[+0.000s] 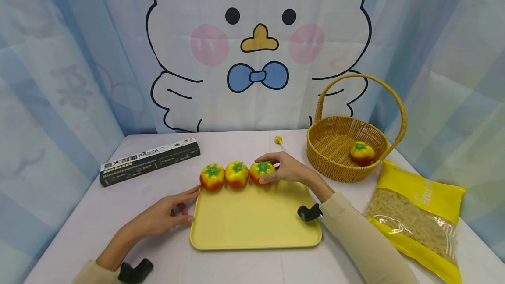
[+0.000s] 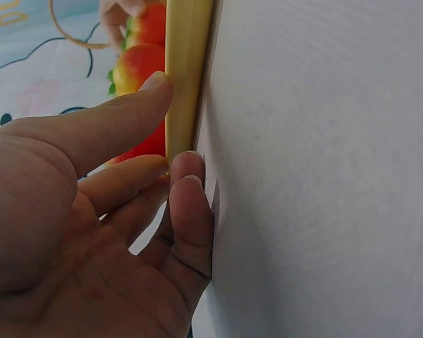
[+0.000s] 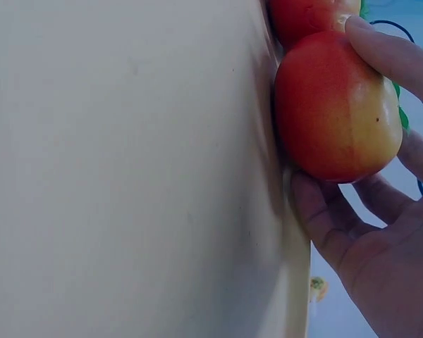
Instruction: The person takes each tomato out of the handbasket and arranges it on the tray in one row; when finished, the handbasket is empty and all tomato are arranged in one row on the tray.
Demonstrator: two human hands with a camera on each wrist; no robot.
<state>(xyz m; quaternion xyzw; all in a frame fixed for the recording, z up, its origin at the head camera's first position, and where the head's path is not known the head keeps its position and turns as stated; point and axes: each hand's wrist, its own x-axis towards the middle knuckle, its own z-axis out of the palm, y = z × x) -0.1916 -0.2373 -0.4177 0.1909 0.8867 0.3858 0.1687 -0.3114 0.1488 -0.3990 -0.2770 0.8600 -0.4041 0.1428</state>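
Note:
Three red-and-yellow toy tomatoes with green tops stand in a row along the far edge of a yellow tray (image 1: 256, 218). My right hand (image 1: 289, 168) holds the rightmost tomato (image 3: 335, 105), thumb on one side and fingers on the other; it sits on the tray beside the middle tomato (image 1: 237, 175). The left tomato (image 1: 212, 177) is near the tray's far left corner. At the tray's left side, my left hand (image 1: 158, 218) touches the rim with thumb and fingertips, fingers loosely extended. In the left wrist view, the tray rim (image 2: 187, 77) meets these fingertips.
A wicker basket (image 1: 323, 157) with a raised handle stands at the back right, holding another toy tomato (image 1: 361, 153). A yellow pasta bag (image 1: 414, 216) lies at the right. A black pasta box (image 1: 150, 161) is back left, and a lollipop (image 1: 278, 140) lies behind the tray.

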